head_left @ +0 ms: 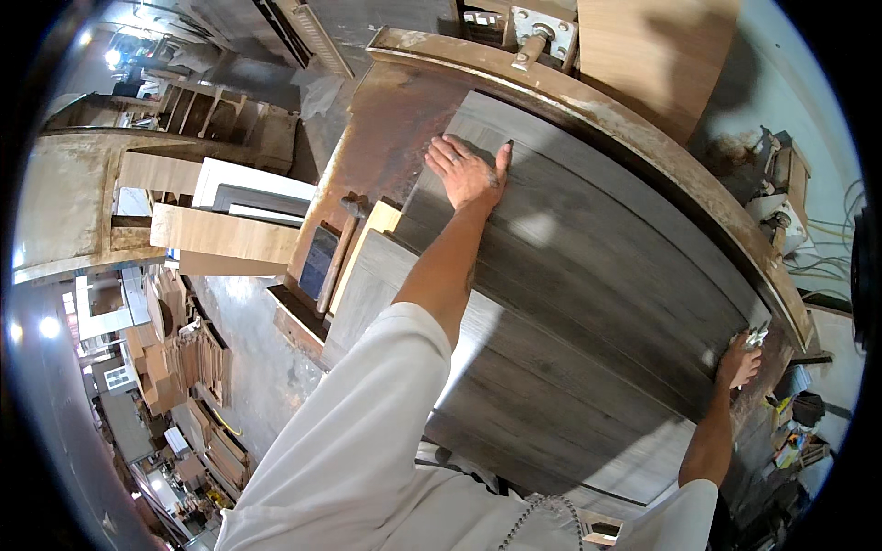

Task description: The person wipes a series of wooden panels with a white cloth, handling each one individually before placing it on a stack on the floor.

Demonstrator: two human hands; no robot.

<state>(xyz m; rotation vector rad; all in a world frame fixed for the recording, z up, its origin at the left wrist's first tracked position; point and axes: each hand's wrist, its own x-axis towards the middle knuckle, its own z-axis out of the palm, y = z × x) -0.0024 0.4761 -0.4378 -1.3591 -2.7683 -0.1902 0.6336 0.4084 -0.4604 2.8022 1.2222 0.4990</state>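
Observation:
A grey wood-grain panel (588,248) lies flat on the rust-brown metal table (390,110), with its long far side along a raised rim. On the panel's left end rests my left hand (469,174), palm down, thumb apart, holding nothing. At the far right corner of the panel my right hand (738,363) is closed around a small shiny, whitish thing (755,338), too small to name. A second grey wood-grain panel (542,367) lies nearer to me, beneath my left forearm. To the left of the panels is a hammer (351,209).
Beside the hammer are a dark blue flat block (319,259) and a yellowish wood strip (363,248). A rusty raised rim (625,110) runs along the far side, with a bolted metal bracket (542,39) behind it. Boards (225,234) jut toward the table's left edge.

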